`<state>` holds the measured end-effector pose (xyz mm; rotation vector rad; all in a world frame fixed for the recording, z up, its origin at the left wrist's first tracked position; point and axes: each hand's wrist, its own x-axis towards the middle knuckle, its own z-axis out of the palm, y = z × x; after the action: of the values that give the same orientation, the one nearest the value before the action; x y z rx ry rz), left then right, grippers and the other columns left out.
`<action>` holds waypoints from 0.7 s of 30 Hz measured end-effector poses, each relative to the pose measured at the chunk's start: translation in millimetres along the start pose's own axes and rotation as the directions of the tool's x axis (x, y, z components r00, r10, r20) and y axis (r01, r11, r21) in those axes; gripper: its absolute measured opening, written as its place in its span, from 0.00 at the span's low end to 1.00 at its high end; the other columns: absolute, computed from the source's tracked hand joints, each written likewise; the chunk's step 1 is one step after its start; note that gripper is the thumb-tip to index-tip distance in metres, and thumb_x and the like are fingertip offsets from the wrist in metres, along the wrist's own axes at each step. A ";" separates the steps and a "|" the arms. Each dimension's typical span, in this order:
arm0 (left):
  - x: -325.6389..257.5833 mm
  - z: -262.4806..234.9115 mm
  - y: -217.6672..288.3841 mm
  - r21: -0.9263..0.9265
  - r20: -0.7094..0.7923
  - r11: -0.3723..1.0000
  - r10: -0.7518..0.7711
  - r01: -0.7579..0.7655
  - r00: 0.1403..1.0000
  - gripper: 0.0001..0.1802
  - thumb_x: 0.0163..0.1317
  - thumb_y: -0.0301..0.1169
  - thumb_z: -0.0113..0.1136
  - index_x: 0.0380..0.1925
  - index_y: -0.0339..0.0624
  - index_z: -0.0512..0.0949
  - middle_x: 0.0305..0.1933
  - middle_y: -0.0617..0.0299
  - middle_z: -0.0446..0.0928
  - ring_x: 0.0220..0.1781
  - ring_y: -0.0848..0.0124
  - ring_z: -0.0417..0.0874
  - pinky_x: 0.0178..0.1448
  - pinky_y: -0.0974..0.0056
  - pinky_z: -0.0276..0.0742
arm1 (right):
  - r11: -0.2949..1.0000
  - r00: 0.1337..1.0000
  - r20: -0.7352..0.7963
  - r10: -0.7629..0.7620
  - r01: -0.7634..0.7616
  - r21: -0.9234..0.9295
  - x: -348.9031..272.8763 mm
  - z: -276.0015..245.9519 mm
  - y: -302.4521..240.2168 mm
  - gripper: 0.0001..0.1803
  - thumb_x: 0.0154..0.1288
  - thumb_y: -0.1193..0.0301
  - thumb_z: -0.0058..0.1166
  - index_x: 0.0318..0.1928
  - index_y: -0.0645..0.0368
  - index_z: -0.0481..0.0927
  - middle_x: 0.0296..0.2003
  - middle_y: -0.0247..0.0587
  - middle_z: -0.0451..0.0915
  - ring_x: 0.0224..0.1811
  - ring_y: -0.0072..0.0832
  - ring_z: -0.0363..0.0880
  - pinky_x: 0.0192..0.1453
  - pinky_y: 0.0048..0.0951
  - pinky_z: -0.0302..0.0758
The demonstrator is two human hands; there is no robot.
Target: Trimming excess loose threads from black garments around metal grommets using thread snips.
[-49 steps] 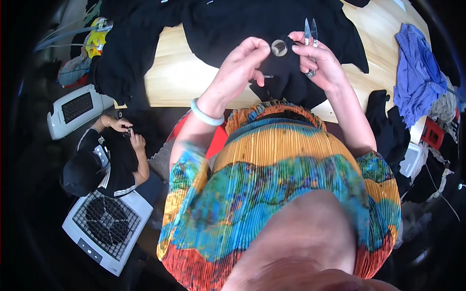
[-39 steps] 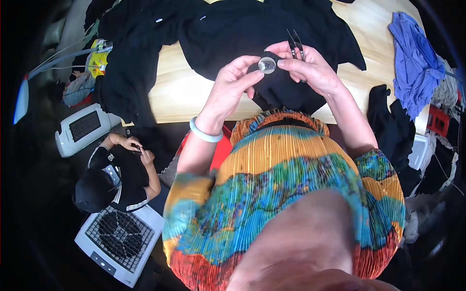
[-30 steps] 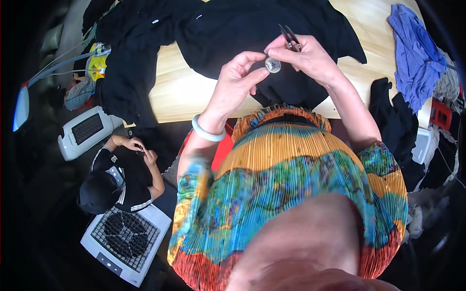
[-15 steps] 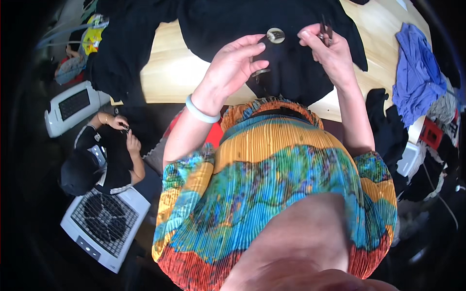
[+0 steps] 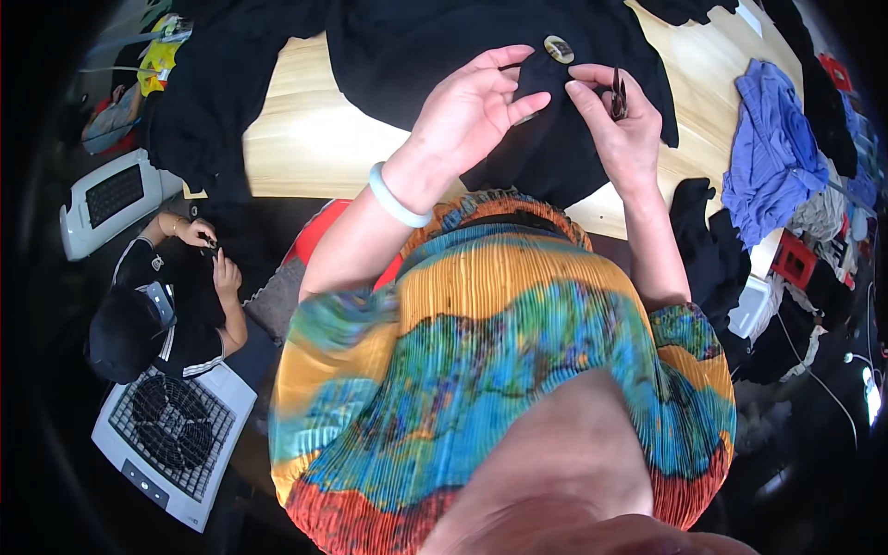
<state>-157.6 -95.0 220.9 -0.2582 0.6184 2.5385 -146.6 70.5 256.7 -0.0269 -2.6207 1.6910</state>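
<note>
My left hand (image 5: 476, 106) is over a black garment (image 5: 425, 46), thumb and fingers spread apart. On the garment just past its fingertips lies a large oval pale-rimmed button (image 5: 559, 49) with a dark centre. A second roundish piece (image 5: 525, 119) shows partly behind my left thumb. My right hand (image 5: 622, 125) is closed around small dark thread snips (image 5: 618, 100), their points upward. Its thumb and index finger come close together beside the button; anything fine between them is too small to see.
The garment lies over a pale wooden table (image 5: 314, 120). Bunched blue cloth (image 5: 772, 153) hangs at the right edge. A red crate (image 5: 793, 258) sits below it. At left, another person (image 5: 176, 296) works with small things near a white fan unit (image 5: 176, 435).
My left hand has shifted right and its fingers have spread wider. The button lies farther right, nearer my right hand. The snips remain in my right hand, and the whole view has shifted slightly.
</note>
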 end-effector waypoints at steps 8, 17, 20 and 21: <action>2.5 0.7 -2.4 0.168 -0.028 0.985 0.052 -0.047 0.998 0.21 0.51 0.15 0.39 0.48 0.33 0.62 0.43 0.58 0.69 0.46 0.72 0.72 0.52 0.61 0.71 | 0.997 0.998 -0.041 -0.040 0.037 -0.068 2.3 9.9 11.0 0.15 0.47 0.67 0.61 0.35 0.63 0.77 0.28 0.36 0.76 0.29 0.21 0.76 0.30 0.19 0.70; 2.3 -7.3 -0.8 0.283 -0.003 0.959 0.003 -0.002 1.000 0.21 0.52 0.14 0.47 0.48 0.34 0.66 0.40 0.62 0.71 0.34 0.77 0.74 0.45 0.69 0.76 | 1.000 0.999 -0.040 -0.001 0.001 0.013 10.2 5.3 22.1 0.07 0.53 0.71 0.55 0.30 0.64 0.77 0.22 0.36 0.77 0.23 0.15 0.73 0.29 0.18 0.69; 7.3 -10.6 16.7 0.230 -0.027 0.969 -0.089 0.093 0.996 0.22 0.50 0.13 0.46 0.48 0.33 0.66 0.36 0.62 0.70 0.33 0.75 0.75 0.42 0.70 0.77 | 0.980 0.992 -0.042 0.119 -0.111 0.167 17.8 -11.2 25.6 0.08 0.55 0.70 0.55 0.31 0.64 0.78 0.22 0.30 0.76 0.27 0.12 0.71 0.34 0.14 0.68; 6.0 -15.4 20.3 0.170 -0.016 0.975 -0.141 0.142 0.990 0.21 0.50 0.12 0.45 0.47 0.33 0.67 0.34 0.62 0.70 0.33 0.73 0.76 0.41 0.69 0.77 | 0.976 0.987 -0.033 0.157 -0.150 0.159 18.3 -15.0 25.6 0.08 0.55 0.70 0.55 0.30 0.63 0.78 0.23 0.30 0.76 0.27 0.12 0.72 0.33 0.13 0.68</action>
<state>-172.3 -115.3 213.2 -0.2380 0.7857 2.3333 -164.5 95.2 239.7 -0.2689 -2.5036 1.9146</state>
